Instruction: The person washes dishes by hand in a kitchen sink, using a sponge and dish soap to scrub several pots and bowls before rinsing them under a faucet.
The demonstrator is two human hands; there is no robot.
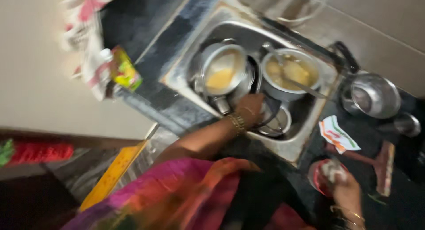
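Observation:
The picture is blurred and tilted. My left hand, with gold bangles on the wrist, reaches into a steel sink and rests on the stacked vessels, at the rim of a dark pan; its grip is unclear. Beside it stand a steel pot with yellowish residue and a second pot of murky water with a ladle in it. At the lower right my right hand is closed on a whitish scrub pad over a small red round dish on the black counter.
A steel bowl and a smaller steel cup stand on the black counter right of the sink. A white printed wrapper and a wooden-handled brush lie near them. A green-yellow packet and cloths are at the left.

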